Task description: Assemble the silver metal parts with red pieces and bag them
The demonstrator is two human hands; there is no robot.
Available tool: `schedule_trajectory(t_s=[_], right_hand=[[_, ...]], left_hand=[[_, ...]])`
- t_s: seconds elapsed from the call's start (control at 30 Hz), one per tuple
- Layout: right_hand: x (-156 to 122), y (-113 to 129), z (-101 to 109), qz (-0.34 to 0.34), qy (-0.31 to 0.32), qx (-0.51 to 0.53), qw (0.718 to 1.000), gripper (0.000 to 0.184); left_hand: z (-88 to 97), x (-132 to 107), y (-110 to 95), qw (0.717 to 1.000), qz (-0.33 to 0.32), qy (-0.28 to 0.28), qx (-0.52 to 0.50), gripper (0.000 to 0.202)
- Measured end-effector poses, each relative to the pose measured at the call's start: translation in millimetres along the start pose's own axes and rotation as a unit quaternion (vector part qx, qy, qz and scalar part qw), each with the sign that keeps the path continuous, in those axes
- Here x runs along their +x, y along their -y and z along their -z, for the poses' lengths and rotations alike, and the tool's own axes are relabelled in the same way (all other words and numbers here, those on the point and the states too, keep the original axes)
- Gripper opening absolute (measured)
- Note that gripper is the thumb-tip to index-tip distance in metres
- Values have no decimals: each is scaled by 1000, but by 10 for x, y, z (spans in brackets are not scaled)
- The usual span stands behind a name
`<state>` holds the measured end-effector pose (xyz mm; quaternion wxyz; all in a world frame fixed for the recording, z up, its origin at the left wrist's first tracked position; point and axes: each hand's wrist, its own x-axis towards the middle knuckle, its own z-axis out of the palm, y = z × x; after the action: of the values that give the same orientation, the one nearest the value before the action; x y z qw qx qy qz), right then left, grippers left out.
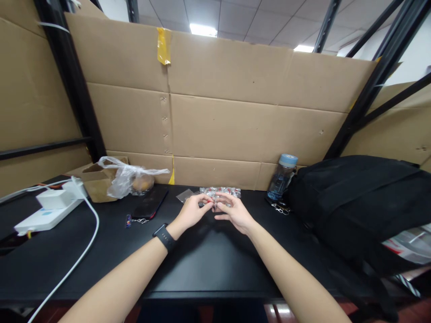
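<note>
Barely discernible: small item (215, 203) between left hand (193, 211), right hand (238, 214).

This looked like an office workspace. A tiled ceiling (235, 24) showed above the cardboard partition (229, 125), a desk (215, 264) before it.

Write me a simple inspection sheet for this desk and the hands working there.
Surface: black tabletop, reflecting some light.
Job's things: small item, red and shiny, too blurred to identify; clear plastic packets behind it.
Clutter: black phone, plastic bag, brown open-topped container at left; blue-lidded water bottle, black backpack at right.
Hands: left hand, wearing a black watch, and right hand both hold the small item.
Cables: white cable from the power strip passes the tabletop's front edge.
Surroundings: cardboard panels, black metal frame, ceiling lights.
</note>
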<state>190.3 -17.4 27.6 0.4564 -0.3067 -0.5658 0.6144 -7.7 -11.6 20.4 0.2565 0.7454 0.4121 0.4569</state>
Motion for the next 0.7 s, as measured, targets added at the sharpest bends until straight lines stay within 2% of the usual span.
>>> schedule_trajectory(t_s=[0.17,0.33,0.43,0.57,0.7], right_hand=[[36,-50,10,-31,-16,2,999,51],[39,-64,-7,-16,-26,-39,999,69],[36,-73,-18,-6,-22,-57,998,72],[54,-62,7,11,-44,-92,995,67],[71,23,92,31,-72,-126,989,68]], left_hand=[[-11,1,32,999,31,4,26,20],[-39,-5,38,999,44,23,11,22],[-7,-8,9,998,33,38,27,23],[232,26,46,983,10,38,182,27],[511,74,282,942,65,-26,329,43]])
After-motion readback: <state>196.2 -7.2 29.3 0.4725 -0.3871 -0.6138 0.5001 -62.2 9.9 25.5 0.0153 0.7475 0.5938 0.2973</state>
